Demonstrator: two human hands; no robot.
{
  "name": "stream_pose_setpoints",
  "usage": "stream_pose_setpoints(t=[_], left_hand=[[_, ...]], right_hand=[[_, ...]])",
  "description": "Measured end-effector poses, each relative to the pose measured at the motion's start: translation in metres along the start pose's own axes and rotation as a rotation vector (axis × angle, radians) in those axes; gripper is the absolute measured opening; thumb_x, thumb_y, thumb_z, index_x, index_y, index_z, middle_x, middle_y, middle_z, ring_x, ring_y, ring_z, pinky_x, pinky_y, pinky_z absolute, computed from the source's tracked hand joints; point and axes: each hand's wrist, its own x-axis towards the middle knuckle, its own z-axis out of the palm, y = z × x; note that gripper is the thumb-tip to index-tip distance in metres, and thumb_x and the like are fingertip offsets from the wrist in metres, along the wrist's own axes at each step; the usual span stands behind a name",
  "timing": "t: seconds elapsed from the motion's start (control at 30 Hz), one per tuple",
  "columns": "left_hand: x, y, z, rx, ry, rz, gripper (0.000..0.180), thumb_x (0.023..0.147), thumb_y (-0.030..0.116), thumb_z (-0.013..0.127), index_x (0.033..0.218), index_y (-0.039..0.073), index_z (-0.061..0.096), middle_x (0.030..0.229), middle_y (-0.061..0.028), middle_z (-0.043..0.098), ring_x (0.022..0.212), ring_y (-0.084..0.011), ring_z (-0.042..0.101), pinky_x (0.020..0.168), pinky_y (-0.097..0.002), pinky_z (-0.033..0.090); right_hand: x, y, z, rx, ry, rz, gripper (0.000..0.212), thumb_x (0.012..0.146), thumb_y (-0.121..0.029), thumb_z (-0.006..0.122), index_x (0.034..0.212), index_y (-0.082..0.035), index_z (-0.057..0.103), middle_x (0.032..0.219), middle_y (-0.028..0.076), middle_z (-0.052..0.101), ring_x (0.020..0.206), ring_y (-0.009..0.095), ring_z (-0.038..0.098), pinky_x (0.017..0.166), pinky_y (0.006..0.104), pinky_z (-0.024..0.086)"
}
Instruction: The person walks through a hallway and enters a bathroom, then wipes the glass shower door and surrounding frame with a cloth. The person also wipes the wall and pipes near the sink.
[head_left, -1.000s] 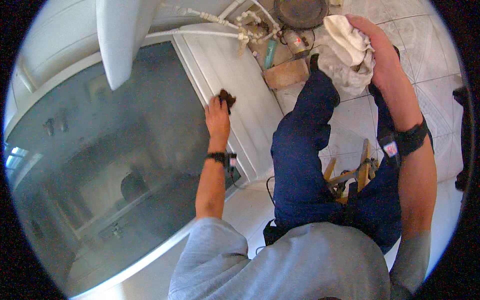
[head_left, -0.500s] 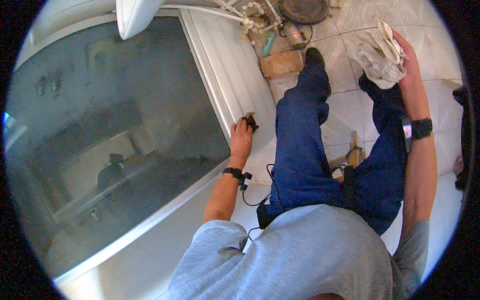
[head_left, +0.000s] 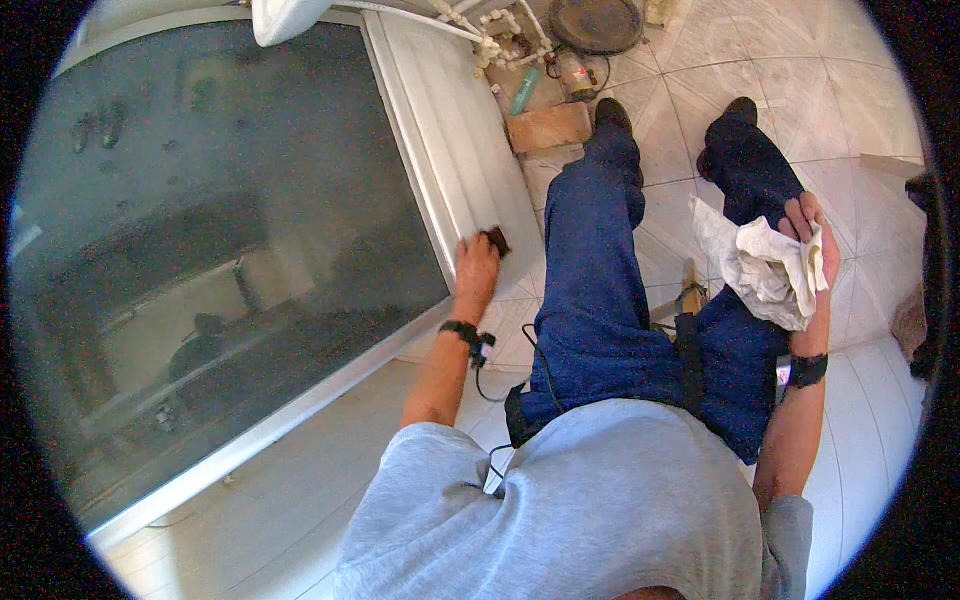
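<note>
My left hand (head_left: 476, 268) is at the white frame ledge (head_left: 452, 170) beside the large dark glass panel (head_left: 250, 200). Its fingers are curled and slightly blurred, closed at a small dark brown piece (head_left: 497, 241) whose kind I cannot make out. On the right, my right hand (head_left: 822, 240) grips a crumpled off-white cloth (head_left: 770, 262) above my right thigh. The cloth hangs in loose folds and hides part of that hand.
On the tiled floor ahead are a brick (head_left: 549, 127), a teal bottle (head_left: 524, 90), a small metal cylinder with a cord (head_left: 575, 75) and a round dark lid (head_left: 596, 22). White pipes (head_left: 500, 38) run by the wall. A wooden stool part (head_left: 690, 285) shows between my legs.
My right hand has drawn the cloth back toward my body, from out beyond the knee to over the thigh. My left hand has shifted only slightly at the ledge. My right foot now shows.
</note>
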Motion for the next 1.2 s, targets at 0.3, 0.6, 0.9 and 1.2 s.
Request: stream_pose_setpoints(t=[0.3, 0.6, 0.9, 1.2], left_hand=[[-0.006, 0.031, -0.011, -0.133, -0.058, 0.013, 0.021, 0.087, 0.007, 0.061, 0.104, -0.002, 0.071, 0.122, -0.0198, 0.063, 0.122, -0.0342, 0.056, 0.106, -0.0463, 0.045], [-0.028, 0.043, -0.016, -0.085, 0.096, -0.2, 0.028, 0.09, 0.01, 0.06, 0.116, 0.0, 0.067, 0.131, -0.0182, 0.061, 0.123, -0.0338, 0.056, 0.102, -0.0477, 0.047], [0.052, -0.019, -0.081, -0.002, 0.137, -0.445, 0.02, 0.083, 0.002, 0.07, 0.102, 0.002, 0.063, 0.104, -0.0151, 0.062, 0.096, -0.0329, 0.065, 0.075, -0.037, 0.063], [0.025, 0.009, -0.087, -0.172, 0.208, -0.64, 0.015, 0.084, 0.003, 0.069, 0.098, 0.001, 0.064, 0.099, -0.0187, 0.066, 0.095, -0.0376, 0.065, 0.078, -0.0447, 0.06]], right_hand=[[0.037, -0.02, 0.011, -0.033, -0.094, -0.024, 0.024, 0.106, -0.033, 0.055, 0.117, -0.012, 0.051, 0.093, -0.001, 0.05, 0.075, 0.009, 0.047, 0.066, 0.0254, 0.045], [0.033, -0.016, 0.03, -0.167, -0.033, -0.13, 0.024, 0.107, -0.028, 0.054, 0.12, -0.008, 0.056, 0.087, -0.002, 0.048, 0.075, 0.008, 0.049, 0.067, 0.0244, 0.046], [0.037, -0.021, 0.019, -0.005, 0.005, -0.01, 0.02, 0.107, -0.027, 0.056, 0.113, -0.009, 0.059, 0.084, -0.001, 0.051, 0.07, 0.01, 0.05, 0.061, 0.0248, 0.044], [0.046, -0.023, -0.019, -0.028, -0.187, 0.004, 0.023, 0.105, -0.031, 0.058, 0.117, -0.011, 0.061, 0.09, -0.001, 0.062, 0.078, 0.012, 0.061, 0.067, 0.0267, 0.053]])
